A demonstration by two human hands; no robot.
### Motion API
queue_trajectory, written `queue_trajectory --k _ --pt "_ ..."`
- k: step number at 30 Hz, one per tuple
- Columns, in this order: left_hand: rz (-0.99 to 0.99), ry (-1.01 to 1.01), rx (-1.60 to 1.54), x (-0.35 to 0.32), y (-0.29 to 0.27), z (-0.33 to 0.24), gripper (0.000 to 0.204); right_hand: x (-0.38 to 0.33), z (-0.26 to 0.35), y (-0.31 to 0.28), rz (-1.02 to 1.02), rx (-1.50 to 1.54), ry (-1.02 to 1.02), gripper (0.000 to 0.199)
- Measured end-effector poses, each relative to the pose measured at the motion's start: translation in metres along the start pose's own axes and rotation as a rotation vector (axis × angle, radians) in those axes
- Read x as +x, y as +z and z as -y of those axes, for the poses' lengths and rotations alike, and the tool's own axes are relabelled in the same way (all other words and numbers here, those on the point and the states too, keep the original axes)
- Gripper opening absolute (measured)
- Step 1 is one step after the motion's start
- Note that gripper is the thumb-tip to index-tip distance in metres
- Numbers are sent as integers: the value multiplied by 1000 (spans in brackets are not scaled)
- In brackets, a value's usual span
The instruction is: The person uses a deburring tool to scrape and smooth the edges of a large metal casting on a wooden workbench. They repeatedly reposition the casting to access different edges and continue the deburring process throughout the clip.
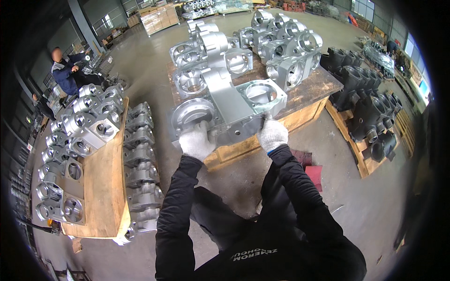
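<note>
Gripping casting [229, 105] at pallet [309, 100] edge, both hands

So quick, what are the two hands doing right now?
Left hand: closed on the silver metal casting, near its round flange.
Right hand: closed on the same casting's front edge.

The left hand [197, 142] and right hand [272, 135] wear white knit gloves, the right with a blue cuff edge, over black sleeves [300, 187]. The metal casting [229, 103] is bright silver-grey; the wooden pallet [300, 100] is tan-brown. Dark grey castings [370, 112] stand on the grey floor [375, 206], beside a red block [314, 174].
</note>
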State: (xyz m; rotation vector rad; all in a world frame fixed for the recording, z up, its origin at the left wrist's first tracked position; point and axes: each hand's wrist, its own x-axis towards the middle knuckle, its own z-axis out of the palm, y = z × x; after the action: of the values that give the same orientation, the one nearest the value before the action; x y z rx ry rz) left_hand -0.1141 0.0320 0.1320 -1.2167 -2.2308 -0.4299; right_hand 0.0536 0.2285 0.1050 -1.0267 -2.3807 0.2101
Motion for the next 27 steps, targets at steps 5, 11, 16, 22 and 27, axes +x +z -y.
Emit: queue_trajectory --k 5,11,16,22,27 --pt "-47 22 -34 -2 2 1 28 -11 22 -1 -6 144 -33 30" --pt "-14 21 -15 -2 -6 1 28 -9 -2 -16 105 853 8 38" --pt "-105 54 -53 -1 -10 -4 29 0 -32 -32 -5 845 -52 32" --pt "-81 38 -40 0 -9 -5 27 59 -82 -54 -112 662 -89 40" --pt "-70 11 -46 -1 -8 -8 29 101 -95 -59 -180 598 -175 45"
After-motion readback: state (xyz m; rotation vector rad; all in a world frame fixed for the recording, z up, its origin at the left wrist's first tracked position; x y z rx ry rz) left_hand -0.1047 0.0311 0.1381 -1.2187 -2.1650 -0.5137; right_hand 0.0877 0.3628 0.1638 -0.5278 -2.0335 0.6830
